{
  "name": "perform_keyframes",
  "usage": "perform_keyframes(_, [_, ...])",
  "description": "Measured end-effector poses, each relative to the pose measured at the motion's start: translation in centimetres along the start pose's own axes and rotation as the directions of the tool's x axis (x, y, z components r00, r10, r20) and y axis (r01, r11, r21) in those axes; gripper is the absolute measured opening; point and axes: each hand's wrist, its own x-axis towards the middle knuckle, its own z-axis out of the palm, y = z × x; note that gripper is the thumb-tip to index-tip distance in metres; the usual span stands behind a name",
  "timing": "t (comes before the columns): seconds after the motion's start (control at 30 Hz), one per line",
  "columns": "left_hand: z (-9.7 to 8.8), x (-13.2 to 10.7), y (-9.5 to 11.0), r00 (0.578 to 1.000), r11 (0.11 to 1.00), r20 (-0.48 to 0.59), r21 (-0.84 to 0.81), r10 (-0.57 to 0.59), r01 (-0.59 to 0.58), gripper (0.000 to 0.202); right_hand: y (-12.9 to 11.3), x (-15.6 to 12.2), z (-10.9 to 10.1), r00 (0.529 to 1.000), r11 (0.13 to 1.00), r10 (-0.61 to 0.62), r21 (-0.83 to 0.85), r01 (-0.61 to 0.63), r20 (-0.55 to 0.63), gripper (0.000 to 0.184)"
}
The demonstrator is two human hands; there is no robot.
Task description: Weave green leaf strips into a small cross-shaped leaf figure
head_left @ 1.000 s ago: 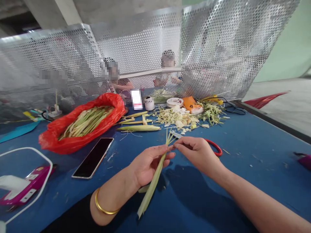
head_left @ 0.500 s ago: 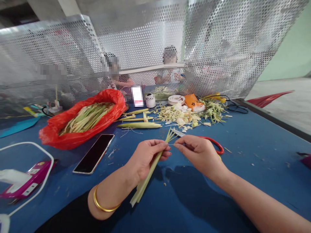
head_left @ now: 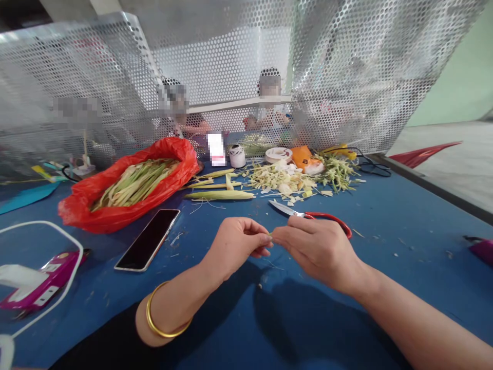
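Observation:
My left hand [head_left: 241, 246], with a gold bangle at the wrist, is closed in a pinch. My right hand [head_left: 319, 252] pinches right beside it, the fingertips nearly touching. A small green bit of corn husk [head_left: 270, 235] shows between the two sets of fingertips; the rest of it is hidden by my hands. A thin thread-like strand [head_left: 274, 265] trails below them. Scissors with red handles [head_left: 331, 216] lie just beyond my right hand, blades pointing left and partly apart.
A red plastic bag [head_left: 185, 154] full of husks stands at the left, near a phone [head_left: 148, 240] and a purple power strip [head_left: 46, 288]. Husk pieces [head_left: 221, 195], a heap of trimmings [head_left: 285, 180], a tape roll [head_left: 278, 154] and a thread spool [head_left: 237, 156] lie behind. People sit beyond a perforated screen [head_left: 223, 56].
The long husk bundle that hung below my left hand has swung out of sight behind the hands. My right hand has moved in against the left fingertips, uncovering more of the scissors' blades.

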Motion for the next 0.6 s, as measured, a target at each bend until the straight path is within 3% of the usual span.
perform_keyframes(0.1, [0.2, -0.1, -0.3, 0.998, 0.997, 0.062, 0.08, -0.002, -0.003, 0.012, -0.1, 0.1, 0.1, 0.996, 0.998, -0.065, -0.007, 0.066, 0.068, 0.035])
perform_keyframes(0.17, [0.3, -0.3, -0.5, 0.99, 0.99, 0.139, 0.143, -0.021, 0.001, 0.012, -0.1, 0.2, 0.1, 0.994, 0.999, -0.04, 0.041, 0.036, 0.106, 0.034])
perform_keyframes(0.23, [0.3, -0.5, -0.5, 0.97, 0.983, 0.24, 0.185, -0.031, -0.014, 0.012, 0.1, 0.4, -0.1, 0.987, 0.986, 0.053, 0.151, -0.076, 0.149, 0.029])
perform_keyframes(0.3, [0.2, -0.7, -0.4, 0.939, 0.983, 0.34, 0.181, -0.043, -0.021, 0.011, 0.5, 0.6, -0.4, 0.956, 0.915, 0.194, 0.311, -0.258, 0.222, 0.022])
perform_keyframes(0.43, [0.1, -1.1, 0.1, 0.92, 0.997, 0.392, 0.073, -0.02, -0.009, 0.006, 1.5, 0.8, -0.6, 0.79, 0.557, 0.438, 0.56, -0.613, 0.429, 0.016])
perform_keyframes(0.53, [0.1, -1.1, 0.4, 0.948, 0.995, 0.306, -0.062, 0.09, -0.074, 0.006, 1.7, 0.9, 0.1, 0.68, 0.252, 0.518, 0.667, -0.701, 0.519, 0.019])
perform_keyframes(0.6, [0.0, -1.0, 0.5, 0.967, 0.985, 0.206, -0.12, 0.15, -0.127, 0.006, 1.3, 0.9, 0.8, 0.632, 0.115, 0.554, 0.703, -0.702, 0.541, 0.023])
